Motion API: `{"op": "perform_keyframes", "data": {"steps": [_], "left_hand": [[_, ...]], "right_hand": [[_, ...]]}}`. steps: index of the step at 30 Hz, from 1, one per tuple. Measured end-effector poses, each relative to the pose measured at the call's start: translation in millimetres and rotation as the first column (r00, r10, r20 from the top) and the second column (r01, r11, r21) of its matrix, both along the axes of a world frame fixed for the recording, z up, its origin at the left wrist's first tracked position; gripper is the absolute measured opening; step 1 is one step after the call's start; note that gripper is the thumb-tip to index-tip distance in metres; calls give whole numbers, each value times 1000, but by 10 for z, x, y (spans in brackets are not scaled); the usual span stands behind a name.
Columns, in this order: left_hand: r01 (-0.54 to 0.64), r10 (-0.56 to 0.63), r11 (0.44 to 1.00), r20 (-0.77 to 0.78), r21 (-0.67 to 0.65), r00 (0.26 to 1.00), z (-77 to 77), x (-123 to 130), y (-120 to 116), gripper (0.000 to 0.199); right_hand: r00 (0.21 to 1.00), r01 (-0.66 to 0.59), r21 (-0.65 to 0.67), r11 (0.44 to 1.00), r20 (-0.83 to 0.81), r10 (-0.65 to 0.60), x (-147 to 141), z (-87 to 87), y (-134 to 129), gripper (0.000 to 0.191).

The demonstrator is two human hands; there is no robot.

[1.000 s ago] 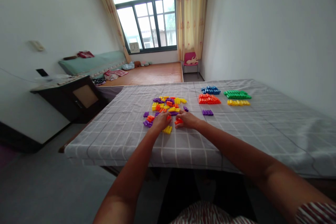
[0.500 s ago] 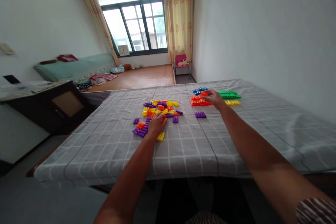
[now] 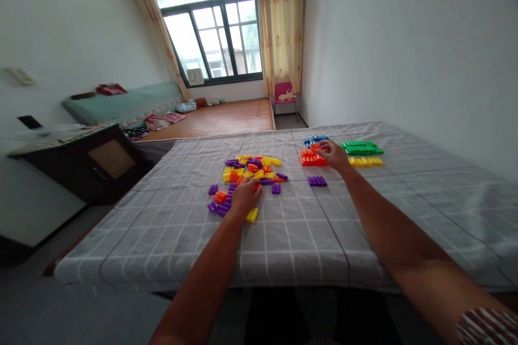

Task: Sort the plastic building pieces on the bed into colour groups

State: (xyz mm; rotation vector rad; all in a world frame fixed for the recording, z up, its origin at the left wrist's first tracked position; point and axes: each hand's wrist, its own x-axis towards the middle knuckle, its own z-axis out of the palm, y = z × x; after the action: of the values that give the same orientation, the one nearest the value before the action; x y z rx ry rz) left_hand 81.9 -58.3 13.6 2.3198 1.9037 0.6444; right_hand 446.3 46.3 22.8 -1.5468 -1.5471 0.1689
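On the left, my left hand (image 3: 245,197) is closed on an orange piece (image 3: 256,186) at the near side of a mixed pile of yellow (image 3: 272,161), purple and orange pieces. My right hand (image 3: 332,154) has its fingertips together on an orange piece (image 3: 317,147) at the top of the orange group (image 3: 311,158). Blue pieces (image 3: 315,140) lie just behind that group. Green pieces (image 3: 361,147) and a yellow row (image 3: 366,161) are to the right of my right hand. A short purple row (image 3: 317,181) lies nearer to me.
A grey checked cloth (image 3: 291,242) covers the table. White wall (image 3: 404,54) runs along the right side. Beyond the table are a low wooden platform (image 3: 230,118), a pink chair (image 3: 285,94) and a window. A dark cabinet (image 3: 89,167) stands at the left.
The whole view has shifted slightly. Both hands stay at about the same places among the pieces, with little visible movement of their fingers.
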Motion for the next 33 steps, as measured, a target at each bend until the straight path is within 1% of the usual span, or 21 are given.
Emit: {"op": "perform_keyframes", "data": {"steps": [1, 2, 4, 5, 7, 9, 11, 13, 16, 19, 21, 23, 25, 27, 28, 30, 31, 33], "left_hand": [[0, 0, 1000, 0, 0, 1000, 0, -1, 0, 31], [2, -2, 1000, 1, 3, 1000, 2, -1, -1, 31], [6, -6, 1000, 4, 7, 1000, 6, -3, -6, 32], [7, -7, 1000, 4, 8, 1000, 8, -5, -8, 32], [8, -8, 1000, 1, 11, 1000, 11, -8, -9, 32], [11, -11, 1000, -2, 14, 1000, 9, -11, -4, 32], [10, -9, 1000, -5, 16, 1000, 7, -12, 2, 32], [4, -4, 1000, -6, 12, 1000, 9, -10, 5, 32], [-2, 2, 1000, -8, 0, 1000, 25, -5, -2, 32], [-6, 6, 1000, -8, -11, 1000, 40, -5, -14, 32], [-4, 4, 1000, -4, -12, 1000, 44, -8, -17, 32], [4, -4, 1000, 5, -8, 1000, 45, -11, -17, 31], [11, -11, 1000, 21, -4, 1000, 45, -12, -17, 31], [7, -7, 1000, 32, -5, 999, 46, -15, -20, 31], [0, 0, 1000, 32, -4, 1000, 48, -19, -22, 31], [-22, 22, 1000, 23, 8, 999, 52, -35, -26, 28], [-33, 33, 999, 20, 20, 999, 55, -47, -28, 27], [-54, 53, 997, 23, 52, 998, 61, -76, -30, 26]], "right_hand": [[998, 6, 26, 1000, 57, -7, -26, 67, -7, 46], [994, 37, 48, 998, 97, -41, -17, 132, -5, 45], [980, 139, 35, 990, 142, -143, 93, 235, 23, 41], [969, 190, -9, 982, 162, -186, 178, 267, 43, 40], [945, 275, -137, 952, 224, -240, 352, 285, 83, 38], [915, 345, -244, 906, 304, -266, 471, 265, 115, 40], [883, 405, -311, 860, 378, -279, 509, 234, 141, 42], [859, 431, -360, 827, 443, -256, 489, 214, 163, 41], [842, 419, -427, 801, 514, -166, 439, 214, 189, 37], [838, 404, -506, 762, 539, -86, 436, 234, 204, 39], [841, 394, -528, 752, 537, -64, 455, 247, 208, 42], [841, 387, -507, 770, 537, -68, 463, 261, 206, 45], [837, 383, -455, 804, 539, -94, 429, 283, 195, 45], [832, 352, -372, 859, 544, -105, 324, 317, 172, 43], [833, 317, -328, 890, 545, -96, 240, 337, 152, 41], [840, 200, -256, 946, 541, -31, 8, 375, 92, 35], [843, 120, -236, 964, 537, 26, -139, 390, 53, 31], [831, -55, -232, 971, 529, 174, -486, 398, -36, 26]]}}
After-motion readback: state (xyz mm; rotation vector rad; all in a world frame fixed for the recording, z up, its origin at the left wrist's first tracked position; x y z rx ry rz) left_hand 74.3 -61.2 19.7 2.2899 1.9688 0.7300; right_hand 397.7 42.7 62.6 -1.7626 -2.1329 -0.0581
